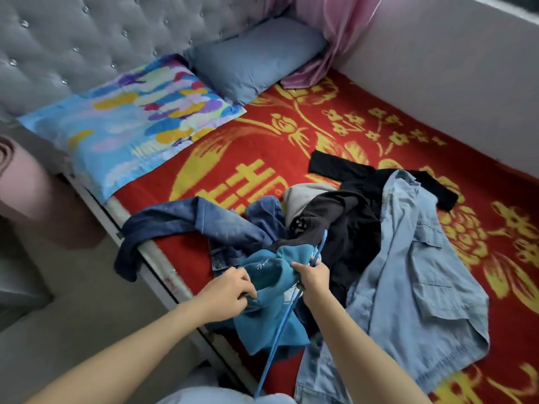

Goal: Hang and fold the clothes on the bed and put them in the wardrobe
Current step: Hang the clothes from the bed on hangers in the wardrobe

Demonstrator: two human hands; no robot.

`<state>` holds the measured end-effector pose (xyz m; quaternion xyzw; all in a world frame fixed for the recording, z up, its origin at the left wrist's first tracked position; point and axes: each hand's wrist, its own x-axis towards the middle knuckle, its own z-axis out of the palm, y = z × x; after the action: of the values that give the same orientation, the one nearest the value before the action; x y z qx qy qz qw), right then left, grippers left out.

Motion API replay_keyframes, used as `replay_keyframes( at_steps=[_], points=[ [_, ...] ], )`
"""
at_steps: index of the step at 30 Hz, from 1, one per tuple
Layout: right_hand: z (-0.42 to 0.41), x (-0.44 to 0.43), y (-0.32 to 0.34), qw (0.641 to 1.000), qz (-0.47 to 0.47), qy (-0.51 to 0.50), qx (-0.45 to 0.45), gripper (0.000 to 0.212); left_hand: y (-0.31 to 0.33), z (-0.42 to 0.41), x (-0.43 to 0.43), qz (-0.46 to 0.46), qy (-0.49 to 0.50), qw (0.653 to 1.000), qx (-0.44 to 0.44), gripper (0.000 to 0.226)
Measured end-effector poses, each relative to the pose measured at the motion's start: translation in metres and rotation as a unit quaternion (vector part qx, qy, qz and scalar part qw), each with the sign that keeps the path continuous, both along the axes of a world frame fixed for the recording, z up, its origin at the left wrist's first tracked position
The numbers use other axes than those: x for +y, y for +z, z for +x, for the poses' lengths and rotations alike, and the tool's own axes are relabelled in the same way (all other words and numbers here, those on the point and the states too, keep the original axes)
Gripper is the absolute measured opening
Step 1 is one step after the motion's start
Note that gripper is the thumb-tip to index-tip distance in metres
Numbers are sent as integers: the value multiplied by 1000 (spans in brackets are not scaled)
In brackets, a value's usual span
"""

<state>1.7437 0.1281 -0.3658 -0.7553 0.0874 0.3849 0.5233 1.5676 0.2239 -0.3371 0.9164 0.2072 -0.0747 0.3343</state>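
Both hands at bed edge. Left hand [230,290] pinches teal top [268,313], spreading it; right hand [312,277] grips top with blue hanger [280,325], likely threading it. Pile [393,258] waits beside.

The teal top [271,290] is soft, matt cloth, and the blue hanger [280,342] is a thin, smooth rod. To its right lies a pale denim shirt [408,275], faded. The bedspread [379,112] looks coarsely woven. Far left, the grey padded headboard [87,33] carries glinting studs.

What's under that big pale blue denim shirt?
A black garment slips under the pale blue denim shirt, which lies on the red and gold bedspread. Anything further beneath is covered.
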Motion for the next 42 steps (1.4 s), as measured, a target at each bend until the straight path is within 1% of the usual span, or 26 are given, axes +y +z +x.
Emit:
replay_keyframes(
  at_steps=[2,3,4,5,7,9,10,12,13,14,15,17,18,19,20,22,23,25,27,29,31,33,35,37,40,42],
  points=[
    [2,-7,15,1000,19,13,0,17,-5,24,7,-105,109,988,10,30],
    [1,-9,22,999,31,17,-3,17,-4,40,10,-173,189,967,1,24],
    [-1,-11,29,999,43,19,-5,17,-2,56,12,-254,264,931,-3,17],
    [-4,-14,36,998,54,22,-7,17,1,72,12,-338,321,885,8,17],
    [-11,-19,44,997,76,26,-14,18,1,100,11,-472,387,791,31,28],
    [-15,-26,50,995,91,28,-25,19,-2,121,8,-529,434,729,24,26],
    [-16,-29,52,995,90,34,-35,20,-5,127,7,-535,458,710,18,21],
    [-16,-36,54,994,89,45,-50,20,-8,137,5,-526,485,698,7,11],
    [-16,-40,56,993,89,52,-60,19,-8,139,5,-508,489,709,-12,11],
    [-14,-45,55,992,81,66,-73,14,-6,142,6,-468,482,739,-50,17],
    [-12,-49,56,991,69,78,-88,6,-2,142,9,-407,451,788,-98,24],
    [-1,-60,60,988,38,89,-122,11,17,135,17,-263,317,894,-176,24],
    [7,-67,65,986,32,93,-136,12,29,129,23,-188,239,932,-199,23],
    [17,-73,71,983,32,105,-147,15,39,122,32,-119,167,954,-217,22],
    [27,-80,80,979,31,124,-160,19,49,115,41,-57,100,966,-231,22],
    [49,-96,100,967,21,167,-189,29,76,100,58,47,-12,968,-248,22],
    [59,-103,110,961,20,180,-208,32,91,93,65,91,-61,958,-264,22],
    [77,-116,139,941,28,204,-269,26,126,82,76,165,-142,925,-310,16],
    [87,-123,173,912,64,216,-344,24,161,77,84,208,-179,894,-353,22],
    [95,-126,205,887,96,206,-402,43,191,76,89,248,-191,870,-381,21],
    [103,-125,233,871,113,208,-431,44,205,75,89,273,-187,857,-396,19],
    [106,-122,252,859,114,239,-438,48,203,72,87,264,-177,862,-394,18],
    [105,-121,262,857,97,264,-431,38,189,69,82,234,-153,879,-387,18],
    [104,-122,261,869,93,263,-409,25,174,66,78,165,-96,904,-382,18],
    [104,-128,252,879,62,250,-400,29,158,59,74,31,6,931,-365,27],
    [106,-134,248,882,55,241,-401,34,151,52,73,-35,60,934,-351,35]
  ],
)
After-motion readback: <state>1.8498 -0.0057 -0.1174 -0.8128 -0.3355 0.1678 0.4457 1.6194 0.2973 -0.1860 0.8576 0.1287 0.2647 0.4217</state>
